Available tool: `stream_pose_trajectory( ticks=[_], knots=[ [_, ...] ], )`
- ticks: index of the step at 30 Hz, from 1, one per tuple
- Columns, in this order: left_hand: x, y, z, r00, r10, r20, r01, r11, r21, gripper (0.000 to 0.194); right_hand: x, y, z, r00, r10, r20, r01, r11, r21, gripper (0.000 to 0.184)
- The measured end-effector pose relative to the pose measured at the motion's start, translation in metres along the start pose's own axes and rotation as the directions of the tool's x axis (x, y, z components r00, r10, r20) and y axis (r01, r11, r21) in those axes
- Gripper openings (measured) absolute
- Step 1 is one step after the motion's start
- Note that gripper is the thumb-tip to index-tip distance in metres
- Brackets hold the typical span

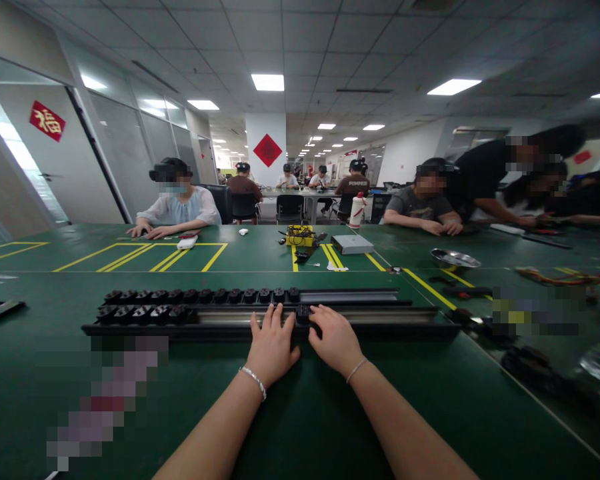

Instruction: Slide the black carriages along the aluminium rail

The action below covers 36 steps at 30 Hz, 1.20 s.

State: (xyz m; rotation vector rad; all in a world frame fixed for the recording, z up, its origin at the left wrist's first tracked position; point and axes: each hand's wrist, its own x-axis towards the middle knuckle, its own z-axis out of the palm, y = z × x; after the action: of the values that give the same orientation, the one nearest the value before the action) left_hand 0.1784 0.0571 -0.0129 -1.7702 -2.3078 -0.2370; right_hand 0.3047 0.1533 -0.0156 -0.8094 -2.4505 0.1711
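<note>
Two long black rails with metallic channels lie side by side across the green table: a back rail (350,295) and a front rail (395,317). Small black blocks that look like socket modules fill the left part of each, such as the row in the front rail (143,313) and the longer row in the back rail (235,295). My left hand (273,340) rests with spread fingers on the front rail, left of a single black module (303,311). At that module's right side, my right hand (336,339) has its fingers curled against it.
Across the green table (260,260), a yellow item with black cables (300,235), a grey box (353,244) and a metal bowl (455,258) stand farther back. Dark cables (530,363) lie at right. Several people sit around; one co-worker's hands (153,230) rest at the far left.
</note>
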Motion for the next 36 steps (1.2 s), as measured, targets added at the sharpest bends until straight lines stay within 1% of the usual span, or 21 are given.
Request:
stream_pose_trajectory(
  ticks=[4, 8, 13, 17, 26, 31, 36],
  knots=[
    [0.001, -0.001, 0.001, 1.0, 0.005, -0.011, -0.005, 1.0, 0.0, 0.06, 0.0, -0.001, 0.0, 1.0, 0.007, -0.005, -0.007, 1.0, -0.012, 0.027],
    [0.001, 0.0, -0.002, 1.0, -0.012, 0.011, 0.011, 1.0, 0.003, 0.059, 0.0, -0.002, -0.002, 1.0, 0.004, 0.008, -0.004, 1.0, -0.019, 0.029],
    [0.001, -0.001, -0.003, 1.0, -0.008, 0.021, 0.008, 1.0, 0.007, 0.06, 0.0, -0.002, -0.002, 1.0, 0.001, 0.017, 0.0, 1.0, -0.028, 0.028],
    [0.001, 0.0, -0.002, 1.0, -0.009, 0.021, 0.009, 1.0, 0.009, 0.062, 0.0, -0.003, -0.001, 1.0, -0.004, 0.001, 0.004, 0.999, -0.037, 0.028],
    [0.001, -0.002, 0.002, 1.0, 0.007, -0.013, -0.007, 1.0, -0.011, 0.064, 0.0, -0.003, -0.003, 1.0, 0.002, 0.016, -0.002, 1.0, -0.024, 0.028],
    [0.001, -0.004, 0.007, 0.999, 0.02, -0.039, -0.021, 1.0, -0.019, 0.064, -0.001, -0.002, -0.001, 1.0, -0.003, 0.005, 0.003, 1.0, -0.025, 0.028],
    [0.001, -0.003, 0.005, 0.999, 0.016, -0.037, -0.017, 1.0, -0.011, 0.064, 0.0, -0.001, 0.0, 1.0, -0.007, 0.008, 0.007, 1.0, -0.023, 0.03]
  ],
)
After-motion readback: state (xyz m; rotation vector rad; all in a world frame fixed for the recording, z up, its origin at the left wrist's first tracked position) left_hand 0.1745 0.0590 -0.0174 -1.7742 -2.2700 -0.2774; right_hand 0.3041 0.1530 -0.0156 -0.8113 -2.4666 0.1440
